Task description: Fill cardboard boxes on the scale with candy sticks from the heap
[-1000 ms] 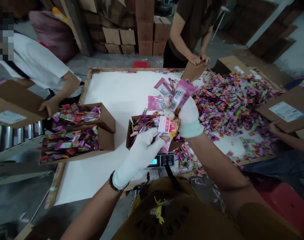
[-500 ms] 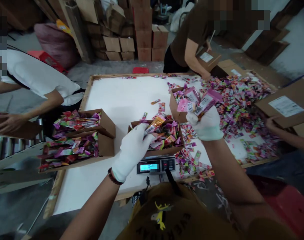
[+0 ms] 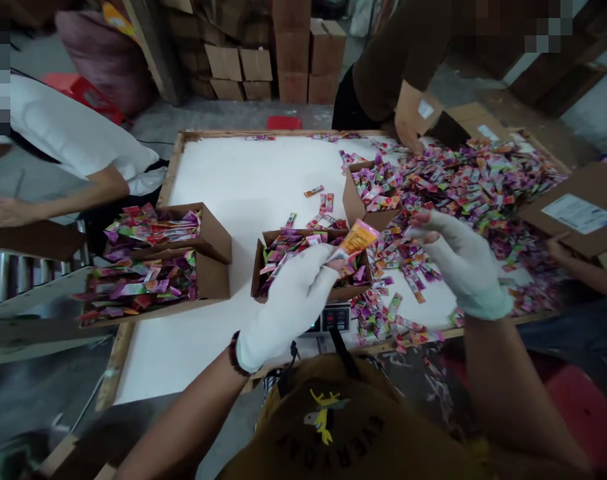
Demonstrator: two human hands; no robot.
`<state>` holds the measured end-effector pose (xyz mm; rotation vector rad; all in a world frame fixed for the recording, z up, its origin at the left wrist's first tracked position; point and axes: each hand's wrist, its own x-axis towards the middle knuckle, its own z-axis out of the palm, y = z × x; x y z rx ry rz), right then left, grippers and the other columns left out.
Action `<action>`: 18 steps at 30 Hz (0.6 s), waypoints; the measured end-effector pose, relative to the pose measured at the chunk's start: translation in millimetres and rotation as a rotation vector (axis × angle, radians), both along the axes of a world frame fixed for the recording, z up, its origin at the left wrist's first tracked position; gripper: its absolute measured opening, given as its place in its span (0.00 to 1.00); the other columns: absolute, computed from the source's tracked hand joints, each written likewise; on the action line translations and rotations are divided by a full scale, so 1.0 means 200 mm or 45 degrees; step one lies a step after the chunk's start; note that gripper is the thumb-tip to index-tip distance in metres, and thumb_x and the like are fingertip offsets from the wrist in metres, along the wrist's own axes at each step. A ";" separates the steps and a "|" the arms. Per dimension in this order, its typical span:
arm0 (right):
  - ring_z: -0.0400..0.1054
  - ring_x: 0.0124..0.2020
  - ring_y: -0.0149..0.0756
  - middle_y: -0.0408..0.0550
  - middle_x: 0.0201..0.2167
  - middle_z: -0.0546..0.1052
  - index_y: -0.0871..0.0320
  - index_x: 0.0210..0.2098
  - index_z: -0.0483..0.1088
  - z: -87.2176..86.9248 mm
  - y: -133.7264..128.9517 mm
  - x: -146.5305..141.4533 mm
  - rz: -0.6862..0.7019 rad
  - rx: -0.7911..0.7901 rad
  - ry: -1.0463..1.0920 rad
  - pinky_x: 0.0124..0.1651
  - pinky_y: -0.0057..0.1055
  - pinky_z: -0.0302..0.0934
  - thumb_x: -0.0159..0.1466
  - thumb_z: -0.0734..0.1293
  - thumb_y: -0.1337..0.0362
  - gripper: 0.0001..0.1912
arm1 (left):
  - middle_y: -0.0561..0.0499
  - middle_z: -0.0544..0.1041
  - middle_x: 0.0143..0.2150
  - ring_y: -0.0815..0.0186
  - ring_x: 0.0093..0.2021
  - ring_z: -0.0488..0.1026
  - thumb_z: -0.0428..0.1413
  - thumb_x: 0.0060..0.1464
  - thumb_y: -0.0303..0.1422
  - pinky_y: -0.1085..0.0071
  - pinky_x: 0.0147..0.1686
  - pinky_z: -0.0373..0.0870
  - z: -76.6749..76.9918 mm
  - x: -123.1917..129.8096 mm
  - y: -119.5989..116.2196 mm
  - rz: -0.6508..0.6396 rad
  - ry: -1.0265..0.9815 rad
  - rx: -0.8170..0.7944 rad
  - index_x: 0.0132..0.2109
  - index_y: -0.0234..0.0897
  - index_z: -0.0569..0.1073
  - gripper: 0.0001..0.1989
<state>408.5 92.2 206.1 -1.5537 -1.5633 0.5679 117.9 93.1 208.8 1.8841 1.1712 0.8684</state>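
My left hand [image 3: 296, 297], in a white glove with bare fingertips, pinches an orange and pink candy packet [image 3: 359, 238] over an open cardboard box. That box [image 3: 256, 270] is filled with small colourful packets and sits at the digital scale [image 3: 336, 319], whose display is mostly covered by my left hand. My right hand [image 3: 466, 263], gloved the same way, hovers over the loose packets to the right. Its thumb and fingers are apart, and nothing shows between them. Just beyond it stands a second open box [image 3: 356, 198] with packets inside.
Two filled boxes [image 3: 213, 273] stand at the table's left, beside a roller conveyor [image 3: 30, 270]. A large heap of packets [image 3: 483, 180] covers the right side. Co-workers stand at the left and far side; another hand [image 3: 558, 250] holds a labelled carton [image 3: 578, 210] at right.
The large purple and pink packets have left my right hand, which has moved right and opened. My left hand has shifted right with its packet, covering the display. The far co-worker's box has tilted.
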 end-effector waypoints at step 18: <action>0.76 0.54 0.59 0.61 0.48 0.82 0.57 0.53 0.75 -0.38 0.24 -0.07 0.298 -0.607 -0.212 0.59 0.52 0.72 0.64 0.65 0.46 0.27 | 0.41 0.81 0.53 0.53 0.58 0.75 0.62 0.59 0.42 0.60 0.62 0.69 -0.66 -0.48 0.02 1.013 -0.670 -0.663 0.49 0.37 0.77 0.16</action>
